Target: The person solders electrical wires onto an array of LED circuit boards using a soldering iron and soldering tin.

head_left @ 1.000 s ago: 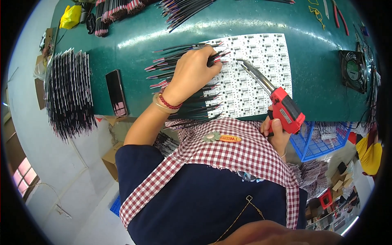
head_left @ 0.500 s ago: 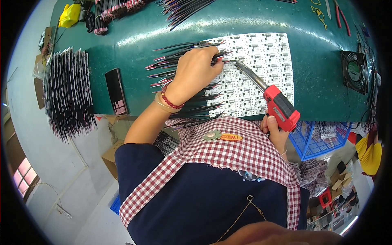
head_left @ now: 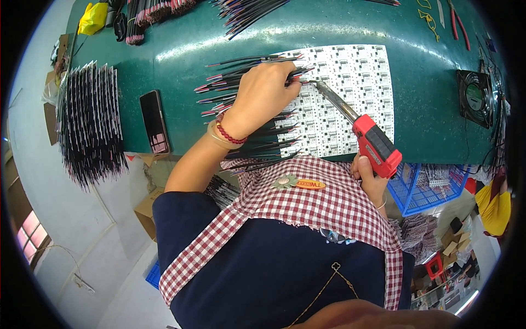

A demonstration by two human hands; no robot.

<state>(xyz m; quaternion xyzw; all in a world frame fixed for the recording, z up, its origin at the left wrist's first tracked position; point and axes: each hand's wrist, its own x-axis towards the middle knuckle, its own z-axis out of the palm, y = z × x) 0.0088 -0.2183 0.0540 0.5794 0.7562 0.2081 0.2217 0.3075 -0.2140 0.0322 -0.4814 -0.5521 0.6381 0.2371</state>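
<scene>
My left hand (head_left: 267, 92), with a red bead bracelet at the wrist, pinches a black wire at the left part of a white circuit board panel (head_left: 350, 98). Several black wires with coloured ends (head_left: 224, 85) lie side by side over the panel's left edge, some under my hand. My right hand (head_left: 371, 176) is closed on the grip of a red and black soldering gun (head_left: 377, 145). Its metal barrel slants up to the left, and the thin bent tip is close to my left fingertips. Whether the tip touches the wire or the board is too small to tell.
At the left table edge is a stack of wired boards (head_left: 90, 120), beside a phone (head_left: 155, 122). Wire bundles (head_left: 246, 15) lie at the back. A small fan (head_left: 474, 97) and red-handled pliers (head_left: 459, 24) are on the right. A blue crate (head_left: 419, 203) stands below the table's right side.
Both hands and the soldering gun hold almost the same place. The view has shifted very slightly.
</scene>
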